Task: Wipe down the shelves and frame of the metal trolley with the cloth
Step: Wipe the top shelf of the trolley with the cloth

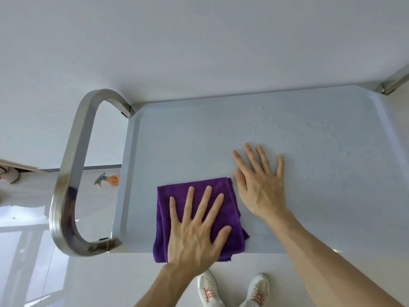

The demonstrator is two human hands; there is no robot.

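The metal trolley's top shelf [309,134] fills the middle of the head view, pale and flat with a raised rim. A folded purple cloth [230,209] lies on its near left part, hanging slightly over the front edge. My left hand [197,229] presses flat on the cloth with fingers spread. My right hand [261,182] rests flat on the bare shelf just right of the cloth, its thumb touching the cloth's edge. The steel handle loop [66,180] curves off the shelf's left end.
An orange spray bottle [109,180] stands on the floor left of the shelf, seen through the handle loop. A frame post [391,83] joins the far right corner. My white shoes [232,289] stand on the glossy floor below the front edge. A white wall lies beyond.
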